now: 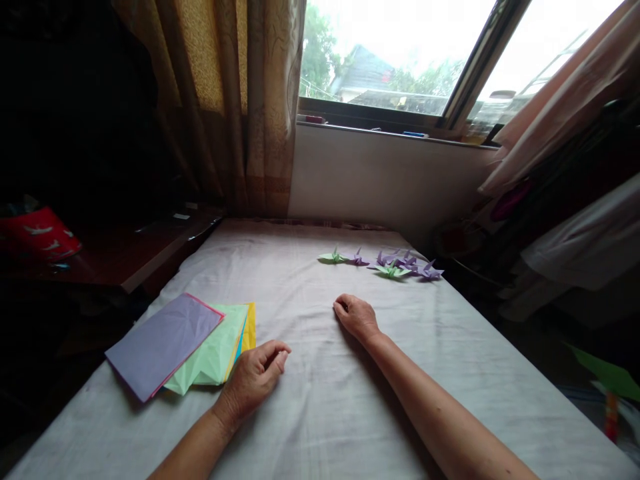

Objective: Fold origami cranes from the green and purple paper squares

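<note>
My left hand [256, 377] is loosely closed just above the cloth, thumb close to the forefinger, and I see nothing held in it. Right beside it lies a fanned stack of coloured paper: a purple sheet [163, 347] on top at the left, creased light green paper [213, 350] under it, with pink, blue and yellow edges showing. My right hand [357, 317] rests on the cloth with its fingers curled in, holding nothing that shows. Beyond it stand several folded paper cranes, among them a green crane [334, 257], a purple crane [358, 259] and another green crane [392, 270].
A white cloth [320, 427] covers the table. At left, a red container with white bird shapes [43, 233] stands on a dark wooden surface [150, 243]. A curtain [273, 100] and window are behind. Hanging clothes [590, 233] and a green paper [605, 373] are at right.
</note>
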`<move>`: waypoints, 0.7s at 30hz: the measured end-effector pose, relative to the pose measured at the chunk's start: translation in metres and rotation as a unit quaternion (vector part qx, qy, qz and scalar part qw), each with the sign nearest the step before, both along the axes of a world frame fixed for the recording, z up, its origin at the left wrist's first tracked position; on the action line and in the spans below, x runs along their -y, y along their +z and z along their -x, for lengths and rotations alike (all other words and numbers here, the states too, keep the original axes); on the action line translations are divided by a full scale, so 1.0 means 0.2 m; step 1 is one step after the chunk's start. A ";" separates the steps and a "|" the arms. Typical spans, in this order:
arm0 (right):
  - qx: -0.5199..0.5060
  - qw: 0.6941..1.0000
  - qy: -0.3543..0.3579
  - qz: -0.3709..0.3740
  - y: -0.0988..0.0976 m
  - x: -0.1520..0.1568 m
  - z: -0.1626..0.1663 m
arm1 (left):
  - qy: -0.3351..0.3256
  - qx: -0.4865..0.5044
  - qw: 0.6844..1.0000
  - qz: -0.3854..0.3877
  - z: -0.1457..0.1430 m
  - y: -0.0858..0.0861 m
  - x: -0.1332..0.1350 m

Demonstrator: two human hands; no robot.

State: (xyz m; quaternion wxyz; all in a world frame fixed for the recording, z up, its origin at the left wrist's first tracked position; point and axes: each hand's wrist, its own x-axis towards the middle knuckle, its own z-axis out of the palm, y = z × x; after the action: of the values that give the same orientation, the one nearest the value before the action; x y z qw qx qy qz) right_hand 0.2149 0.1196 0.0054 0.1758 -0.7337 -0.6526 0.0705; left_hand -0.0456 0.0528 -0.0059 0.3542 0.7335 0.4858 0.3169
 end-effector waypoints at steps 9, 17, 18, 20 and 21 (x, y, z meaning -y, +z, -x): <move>0.003 0.999 0.023 0.035 0.02 0.14 0.05 | 0.016 0.014 1.000 0.004 -0.02 0.02 0.00; -0.013 0.995 0.083 0.048 0.05 0.37 0.11 | 0.022 -0.061 0.995 -0.080 -0.03 0.04 0.03; -0.016 0.995 0.087 0.038 0.04 0.40 0.10 | 0.024 -0.067 0.994 -0.087 -0.03 0.04 0.03; -0.024 0.995 0.093 0.008 0.01 0.44 0.10 | 0.024 -0.079 0.991 -0.101 -0.04 0.04 0.04; -0.029 0.995 0.095 -0.011 -0.01 0.46 0.10 | 0.022 -0.086 0.990 -0.110 -0.04 0.04 0.05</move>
State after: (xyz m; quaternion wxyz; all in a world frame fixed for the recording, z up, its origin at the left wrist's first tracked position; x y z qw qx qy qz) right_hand 0.1959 0.0273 0.0037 0.1953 -0.6639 -0.7147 0.1015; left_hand -0.0374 0.0438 0.0031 0.2216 0.7818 0.4922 0.3121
